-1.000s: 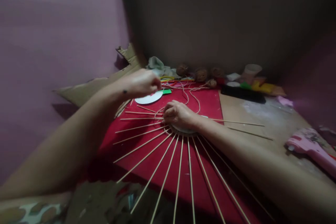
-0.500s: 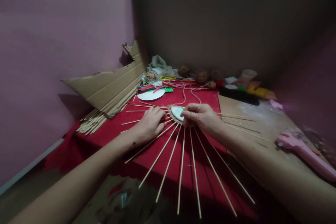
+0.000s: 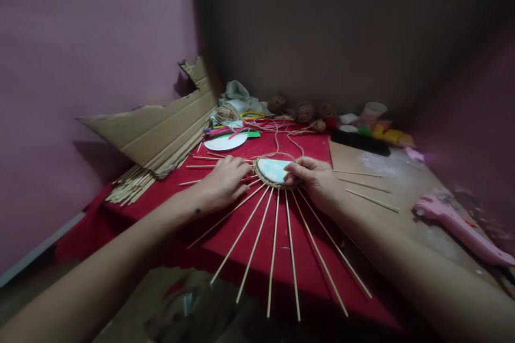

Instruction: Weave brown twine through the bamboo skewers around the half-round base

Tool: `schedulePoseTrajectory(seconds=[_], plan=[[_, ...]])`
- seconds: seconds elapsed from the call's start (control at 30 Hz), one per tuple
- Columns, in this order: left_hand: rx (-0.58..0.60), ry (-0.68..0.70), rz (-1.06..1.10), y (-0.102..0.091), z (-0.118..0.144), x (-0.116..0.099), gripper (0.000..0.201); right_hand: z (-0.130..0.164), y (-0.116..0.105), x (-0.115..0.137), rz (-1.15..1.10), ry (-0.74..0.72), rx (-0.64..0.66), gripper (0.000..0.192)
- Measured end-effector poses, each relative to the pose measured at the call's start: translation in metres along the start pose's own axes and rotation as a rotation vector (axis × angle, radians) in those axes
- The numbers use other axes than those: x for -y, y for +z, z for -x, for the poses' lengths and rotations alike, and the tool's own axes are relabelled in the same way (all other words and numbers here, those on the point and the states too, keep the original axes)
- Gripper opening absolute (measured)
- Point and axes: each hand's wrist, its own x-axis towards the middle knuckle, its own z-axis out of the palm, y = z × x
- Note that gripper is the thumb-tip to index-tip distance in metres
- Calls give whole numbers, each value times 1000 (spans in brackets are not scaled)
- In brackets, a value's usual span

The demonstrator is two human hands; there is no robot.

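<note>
A small round disc [image 3: 273,170] with thin wooden sticks [image 3: 273,246] fanning out from it lies on a red cloth [image 3: 309,257]. Jute string is wound around the disc's rim and trails back toward the far clutter. My left hand [image 3: 223,182] rests on the sticks just left of the disc, fingers curled at its edge. My right hand [image 3: 316,178] pinches the disc's right edge, with the fingers over the rim. Whether the left fingers hold the string is hidden.
A torn cardboard sheet [image 3: 153,128] leans at the left over a bundle of spare sticks [image 3: 129,187]. A white disc [image 3: 225,142], jute balls [image 3: 303,112], coloured strips and a cup [image 3: 372,111] sit at the back. A pink glue gun [image 3: 454,222] lies right.
My left hand came down from the far left to the sticks beside the disc. My right hand shifted from on top of the disc to its right edge, uncovering it.
</note>
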Motion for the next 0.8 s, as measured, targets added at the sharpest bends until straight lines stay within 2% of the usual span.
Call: schedulePoseTrajectory(seconds=[0.13, 0.3, 0.4, 0.6, 0.7, 0.8], plan=[[-46, 125, 91, -3, -17, -13, 18, 1, 0, -1, -46, -4, 6, 18], [-57, 285, 220, 13, -36, -13, 14, 3, -1, 0, -32, -17, 25, 18], [-107, 308, 282, 19, -37, -9, 12, 4, -1, 1, -3, -30, 27, 17], [-59, 315, 316, 13, -28, -9, 12, 11, -4, 9, 43, 0, 39, 16], [-77, 322, 322, 14, -28, -10, 13, 19, -4, 21, 182, 9, 98, 16], [-96, 343, 317, 19, -29, -8, 12, 30, 2, 35, 314, -2, 213, 14]])
